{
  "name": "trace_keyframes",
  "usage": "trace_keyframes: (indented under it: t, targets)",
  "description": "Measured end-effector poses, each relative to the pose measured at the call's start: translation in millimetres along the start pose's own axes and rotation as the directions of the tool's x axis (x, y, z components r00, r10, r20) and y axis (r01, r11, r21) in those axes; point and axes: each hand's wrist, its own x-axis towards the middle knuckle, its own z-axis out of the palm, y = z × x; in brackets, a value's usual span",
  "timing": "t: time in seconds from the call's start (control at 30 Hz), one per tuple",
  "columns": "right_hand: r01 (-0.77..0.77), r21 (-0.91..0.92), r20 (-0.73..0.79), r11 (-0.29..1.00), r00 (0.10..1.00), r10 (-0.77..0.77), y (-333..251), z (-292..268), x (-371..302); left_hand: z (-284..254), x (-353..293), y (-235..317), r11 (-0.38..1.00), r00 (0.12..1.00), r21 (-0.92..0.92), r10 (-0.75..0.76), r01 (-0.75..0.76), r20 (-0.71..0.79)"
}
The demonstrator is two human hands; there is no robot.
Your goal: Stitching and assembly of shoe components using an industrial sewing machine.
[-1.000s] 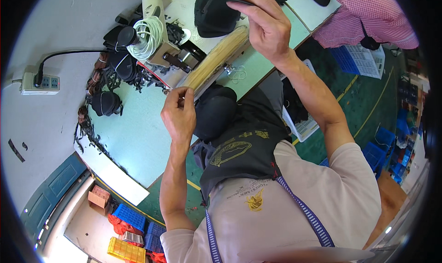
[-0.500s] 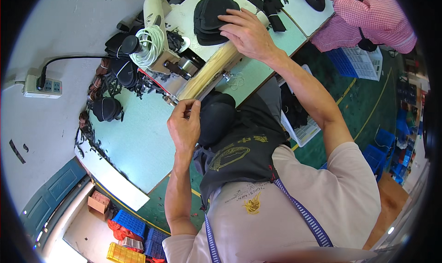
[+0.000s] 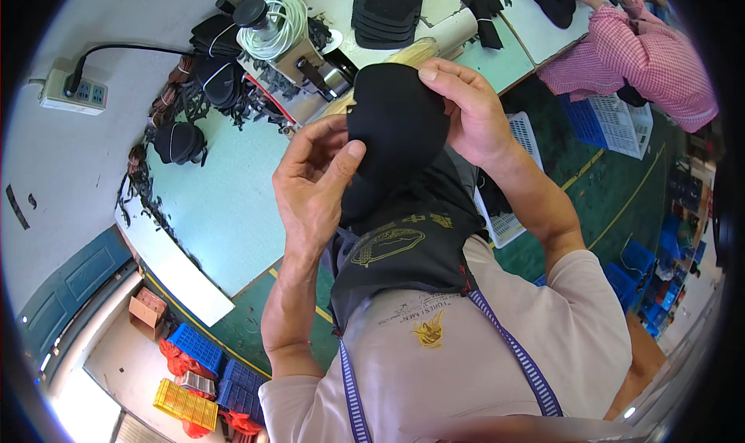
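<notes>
Both hands hold up a black rounded fabric piece [image 3: 397, 121] in front of the sewing machine [image 3: 330, 74]. My left hand [image 3: 314, 183] grips its left edge, thumb on the near face and fingers partly hidden behind. At the upper right edge, my right hand [image 3: 477, 121] pinches it between thumb and fingers. The piece hides much of the machine's pale yellow streaked bed [image 3: 419, 51]. Behind it, a stack of similar black pieces [image 3: 388, 12] lies on the machine's table. More black material shows below the held piece, above my dark apron [image 3: 388, 249].
A coil of pale cord [image 3: 283, 28] sits on the machine. Bundled black pieces [image 3: 178, 142] and scraps lie along the table's left side. A white crate [image 3: 508, 226] stands at right below the table. A co-worker in a pink checked sleeve [image 3: 628, 47] works at the far right.
My right hand has come nearer from the stack, and a black piece is now held up between both hands. My left hand has moved from the machine bed's end to the piece's edge.
</notes>
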Motion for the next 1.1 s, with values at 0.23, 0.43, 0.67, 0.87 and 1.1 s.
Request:
trace_keyframes:
  t: [0.23, 0.43, 0.67, 0.87, 1.1]
  targets:
    - [-0.044, -0.042, -0.070, 0.998, 0.997, 0.041, 6, 10, 2, -5, -3, 0, 0.999, 1.000, 0.036, 0.010, -0.009, -0.029]
    - [0.340, -0.468, -0.084, 0.816, 0.902, -0.424, -28, 16, 13, -8, -1, -9, 0.995, 0.992, 0.074, -0.055, 0.064, -0.118]
    - [0.506, -0.830, 0.203, -0.235, -0.118, -0.972, -83, 10, 89, -33, -18, -68, 0.746, 0.995, 0.661, -0.020, 0.081, -0.099]
    - [0.365, -0.910, 0.377, -0.194, 0.538, -0.754, -25, 1, 159, -43, -35, -120, 0.370, 0.984, 0.920, 0.164, -0.132, 0.075]
    - [0.536, -0.816, 0.313, 0.217, 0.726, -0.612, 29, -8, 56, -44, -38, -132, 0.382, 0.900, 0.891, 0.431, -0.245, 0.063]
